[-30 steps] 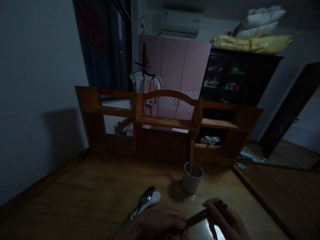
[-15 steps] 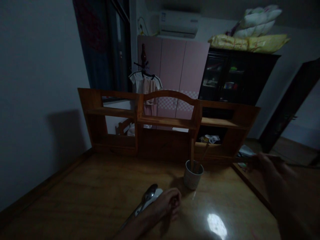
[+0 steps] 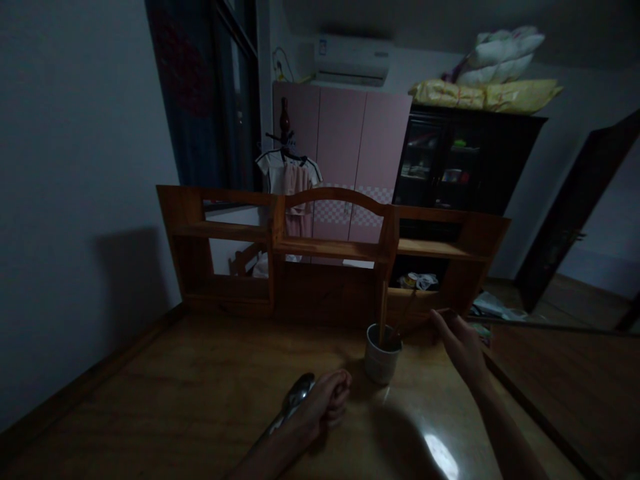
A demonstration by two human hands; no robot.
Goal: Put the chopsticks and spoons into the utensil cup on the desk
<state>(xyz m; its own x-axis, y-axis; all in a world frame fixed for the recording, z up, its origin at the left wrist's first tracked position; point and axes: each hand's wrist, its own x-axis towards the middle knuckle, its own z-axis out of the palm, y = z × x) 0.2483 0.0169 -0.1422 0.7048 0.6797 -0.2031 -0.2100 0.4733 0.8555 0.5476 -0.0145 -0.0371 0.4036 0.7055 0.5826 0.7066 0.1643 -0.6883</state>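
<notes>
My left hand (image 3: 327,403) is curled into a loose fist just above the desk, with nothing visible in it. Beside and partly beneath its wrist lies a shiny metal spoon (image 3: 299,392), its handle running toward me; a pale utensil next to it is mostly covered. A grey-white cup (image 3: 383,360) stands upright to the right of the fist, with a wooden chopstick (image 3: 383,310) upright and another thin stick leaning in it. Right of the cup, my right hand (image 3: 457,340) is pinched around a thin dark stick, probably a chopstick, pointing at the cup's mouth; its tip is hard to make out.
A wooden shelf unit (image 3: 327,287) runs along the back of the wooden desk (image 3: 165,400). Some small items in plastic (image 3: 420,281) sit in its right compartment. Beyond the right desk edge are plastic bags (image 3: 500,308). A wall (image 3: 75,267) borders the left side.
My right hand has swung left from beyond the desk's right edge, bringing the stick close to the cup. My left hand has shifted slightly left over the spoon.
</notes>
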